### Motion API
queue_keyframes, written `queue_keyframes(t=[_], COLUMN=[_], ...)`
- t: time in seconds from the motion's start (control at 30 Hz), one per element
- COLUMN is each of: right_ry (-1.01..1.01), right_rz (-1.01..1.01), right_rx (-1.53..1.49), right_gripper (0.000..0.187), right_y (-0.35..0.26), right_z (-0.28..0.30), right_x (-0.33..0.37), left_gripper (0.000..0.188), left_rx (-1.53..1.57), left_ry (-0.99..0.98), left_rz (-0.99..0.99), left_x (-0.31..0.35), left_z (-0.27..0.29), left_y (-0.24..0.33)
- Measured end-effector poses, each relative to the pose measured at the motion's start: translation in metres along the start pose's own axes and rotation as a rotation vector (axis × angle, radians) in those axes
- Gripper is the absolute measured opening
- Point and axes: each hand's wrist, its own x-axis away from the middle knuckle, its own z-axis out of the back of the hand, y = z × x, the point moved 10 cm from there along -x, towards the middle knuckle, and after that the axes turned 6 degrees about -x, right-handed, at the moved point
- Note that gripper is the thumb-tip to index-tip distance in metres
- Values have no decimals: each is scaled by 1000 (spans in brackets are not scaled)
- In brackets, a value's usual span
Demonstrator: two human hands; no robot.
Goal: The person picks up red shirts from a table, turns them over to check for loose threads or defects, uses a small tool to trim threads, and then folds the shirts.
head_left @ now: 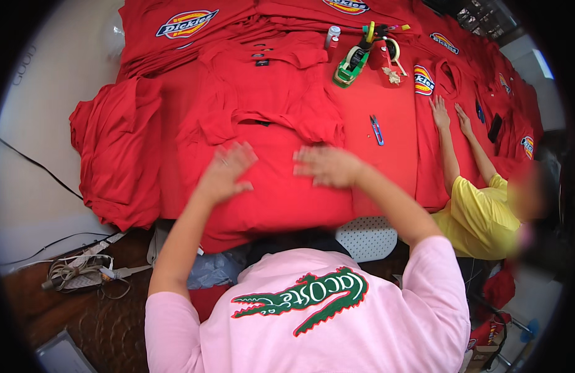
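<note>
Shirt [275, 199], red, one; laid out on the tabletop [387, 174] before the wearer, neck opening toward the far side, overlapping a second shirt [272, 84] beyond. Left hand [228, 169]: blurred, fingers spread, grasping nothing, over the shirt's left part. Right hand [326, 166]: fingers extended, likewise unclenched, over its right part. Pressing or hovering: cannot tell. Handling, as judged: light, soft, limp; not fragile; likely to crease and to drag on the cloth beneath. Best hold: both shoulders, pinched evenly; neck opening best avoided, as it may stretch.
</note>
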Motion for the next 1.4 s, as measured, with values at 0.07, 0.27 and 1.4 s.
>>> queue_keyframes(t=[0.07,0.27,1.4], right_ry=[89,858,1355], right_rz=[-208,-766,-944], right_rx=[150,-215,-1012], right_gripper=[57,37,25], right_y=[79,193,205], right_z=[40,119,83], right_x=[-2,82,13], left_gripper=[67,38,61], left_rx=[-229,106,1701], left_ry=[-132,409,691], left_rz=[316,641,722], left_x=[-26,-25,-62], left_z=[2,80,-4], left_y=[-96,-194,-231])
